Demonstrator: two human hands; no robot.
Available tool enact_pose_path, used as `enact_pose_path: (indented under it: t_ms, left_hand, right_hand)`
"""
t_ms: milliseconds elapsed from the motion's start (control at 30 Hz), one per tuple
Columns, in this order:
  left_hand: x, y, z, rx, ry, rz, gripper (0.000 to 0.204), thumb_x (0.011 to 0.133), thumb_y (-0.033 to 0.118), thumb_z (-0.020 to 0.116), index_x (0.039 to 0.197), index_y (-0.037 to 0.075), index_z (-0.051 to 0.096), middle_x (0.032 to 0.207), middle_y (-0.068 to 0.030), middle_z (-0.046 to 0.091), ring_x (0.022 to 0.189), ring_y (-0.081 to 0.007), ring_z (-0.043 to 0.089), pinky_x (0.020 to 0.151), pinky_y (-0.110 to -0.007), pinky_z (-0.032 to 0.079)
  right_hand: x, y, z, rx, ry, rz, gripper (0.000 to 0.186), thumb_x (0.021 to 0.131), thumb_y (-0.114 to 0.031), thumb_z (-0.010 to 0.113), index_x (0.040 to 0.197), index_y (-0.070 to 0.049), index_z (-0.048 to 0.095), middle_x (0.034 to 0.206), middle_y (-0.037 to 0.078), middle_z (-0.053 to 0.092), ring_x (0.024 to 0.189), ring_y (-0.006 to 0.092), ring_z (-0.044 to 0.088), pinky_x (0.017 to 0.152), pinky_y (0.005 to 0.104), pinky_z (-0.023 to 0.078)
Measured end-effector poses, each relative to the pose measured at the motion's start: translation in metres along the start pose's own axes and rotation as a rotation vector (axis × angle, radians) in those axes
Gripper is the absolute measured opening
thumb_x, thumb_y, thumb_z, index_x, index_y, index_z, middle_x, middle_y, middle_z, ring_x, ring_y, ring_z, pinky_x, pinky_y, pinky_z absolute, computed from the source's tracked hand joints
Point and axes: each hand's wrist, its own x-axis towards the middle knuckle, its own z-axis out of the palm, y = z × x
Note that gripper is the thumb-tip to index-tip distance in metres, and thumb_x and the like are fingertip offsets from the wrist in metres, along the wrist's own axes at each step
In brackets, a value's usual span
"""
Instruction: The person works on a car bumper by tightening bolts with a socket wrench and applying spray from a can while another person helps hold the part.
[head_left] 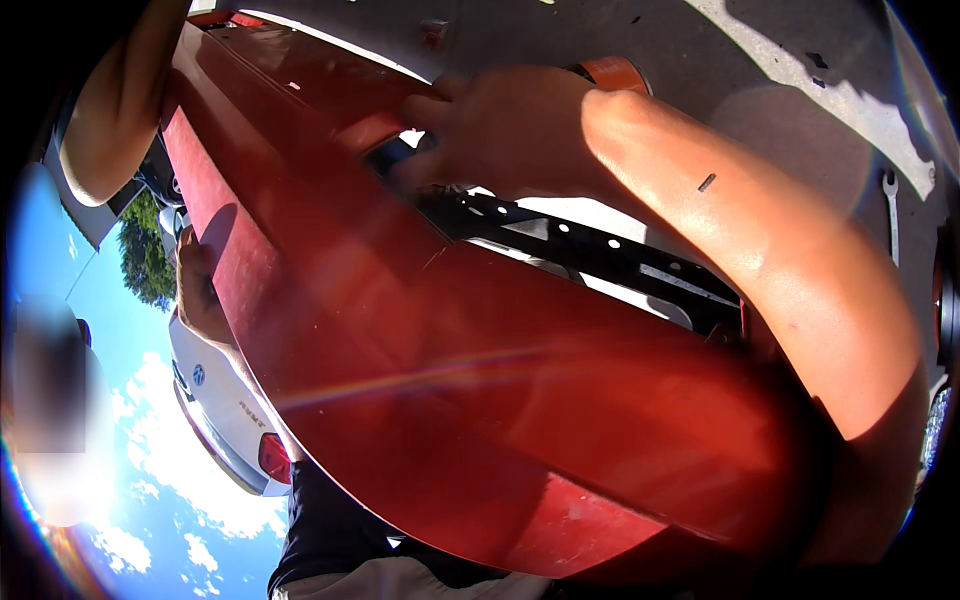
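Observation:
A large red car body panel [330,300], like a bumper, fills the middle, with a long opening backed by a black perforated metal strip [530,225]. My left hand [198,275] is closed on the panel's left edge, partly hidden behind it. My right hand [455,135] reaches from the right over the opening, its fingers at the opening's upper left corner; they are shadowed and blurred, so their grip is unclear.
Another person's bare arm [115,130] is at upper left; a blurred person [45,390] is at far left. A white car [210,400] stands behind the panel. An orange round object [615,75] and a wrench [891,215] lie on the pavement [760,45].

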Motion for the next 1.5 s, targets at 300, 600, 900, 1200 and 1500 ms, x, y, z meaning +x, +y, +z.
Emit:
enact_pose_path:
  t_ms: [300, 600, 900, 1200, 1500]
  left_hand:
    - [0.013, 0.026, 0.017, 0.191, -0.193, 0.468, 0.027, 0.067, -0.008, 0.073, 0.074, 0.008, 0.052, 0.072, -0.0029, 0.052, 0.071, -0.0179, 0.051, 0.077, -0.029, 0.044]
    - [0.026, 0.015, 0.001, 0.107, -0.234, 0.555, 0.020, 0.075, 0.011, 0.074, 0.076, 0.007, 0.054, 0.069, -0.0085, 0.058, 0.071, -0.0292, 0.060, 0.068, -0.040, 0.046]
    - [0.008, -0.003, -0.026, -0.031, -0.013, 0.716, 0.020, 0.076, 0.014, 0.073, 0.080, 0.008, 0.055, 0.077, -0.0091, 0.060, 0.081, -0.0300, 0.061, 0.075, -0.039, 0.046]
    - [-0.075, -0.078, -0.027, -0.233, 0.058, 0.163, 0.032, 0.086, 0.023, 0.077, 0.077, 0.006, 0.052, 0.067, -0.0047, 0.046, 0.063, -0.0185, 0.046, 0.058, -0.036, 0.039]
    - [-0.228, -0.128, 0.033, -0.120, -0.068, -0.206, 0.041, 0.085, 0.043, 0.076, 0.074, 0.006, 0.059, 0.064, -0.0084, 0.055, 0.065, -0.0284, 0.054, 0.070, -0.040, 0.043]
  right_hand:
    - [-0.057, 0.002, -0.061, -0.134, 0.065, 0.156, 0.077, 0.073, 0.007, 0.067, 0.140, -0.027, 0.053, 0.129, 0.008, 0.053, 0.105, 0.0313, 0.062, 0.087, 0.0413, 0.057]
    - [-0.098, -0.102, -0.180, -0.196, 0.072, 0.389, 0.080, 0.069, 0.008, 0.077, 0.141, -0.014, 0.049, 0.133, 0.013, 0.053, 0.117, 0.0359, 0.059, 0.092, 0.0404, 0.054]
    - [-0.124, -0.154, -0.187, -0.253, 0.210, 0.476, 0.077, 0.079, -0.011, 0.077, 0.147, -0.008, 0.040, 0.139, 0.022, 0.045, 0.126, 0.0388, 0.048, 0.108, 0.0485, 0.036]
    - [-0.097, -0.164, -0.183, -0.259, 0.293, 0.417, 0.080, 0.081, -0.004, 0.077, 0.149, -0.006, 0.035, 0.141, 0.019, 0.043, 0.131, 0.0329, 0.046, 0.112, 0.0431, 0.035]
    - [-0.080, -0.191, -0.170, -0.278, 0.464, 0.306, 0.082, 0.082, -0.012, 0.079, 0.148, -0.008, 0.031, 0.139, 0.023, 0.045, 0.123, 0.0377, 0.050, 0.101, 0.0482, 0.046]
